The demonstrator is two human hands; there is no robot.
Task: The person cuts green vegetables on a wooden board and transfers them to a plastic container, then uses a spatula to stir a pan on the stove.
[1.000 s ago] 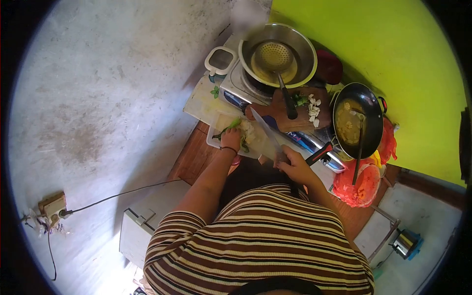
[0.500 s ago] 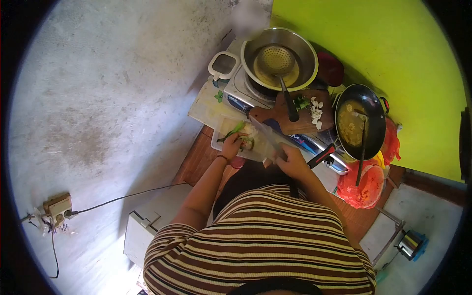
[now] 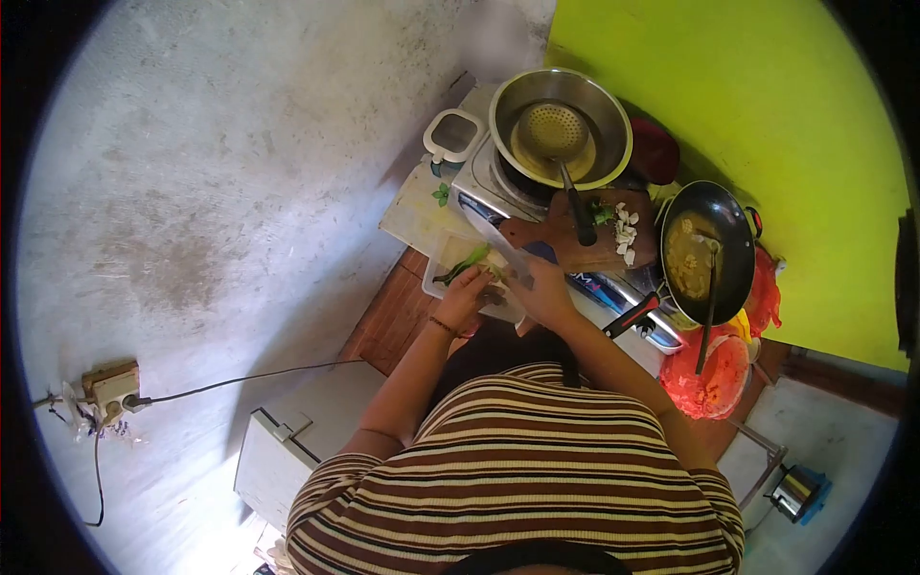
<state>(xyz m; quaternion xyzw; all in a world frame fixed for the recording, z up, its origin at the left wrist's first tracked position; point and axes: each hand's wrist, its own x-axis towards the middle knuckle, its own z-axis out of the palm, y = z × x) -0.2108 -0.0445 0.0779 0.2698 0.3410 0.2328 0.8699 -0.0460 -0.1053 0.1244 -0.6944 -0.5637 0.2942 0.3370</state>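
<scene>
Green leafy vegetable pieces [image 3: 467,265] are pinched in my left hand [image 3: 466,292], over a pale plastic container [image 3: 433,281]. My right hand [image 3: 543,293] is closed round a knife [image 3: 498,240], whose broad blade points up and to the left. The two hands are close together, with the knife's lower part beside the greens. Behind them, a wooden cutting board [image 3: 551,233] holds chopped white pieces [image 3: 626,233] and some green leaves [image 3: 601,212].
A steel basin [image 3: 613,101] with a perforated ladle [image 3: 554,131] sits on the stove. To the right is a black wok [image 3: 736,251] with liquid and a spatula. A red bag [image 3: 704,379] hangs below it. A lidded container [image 3: 453,135] stands at the back left.
My right hand has moved up and left, close to my left hand, bringing the knife to the greens. My left hand has shifted slightly right. The whole view has shifted a little.
</scene>
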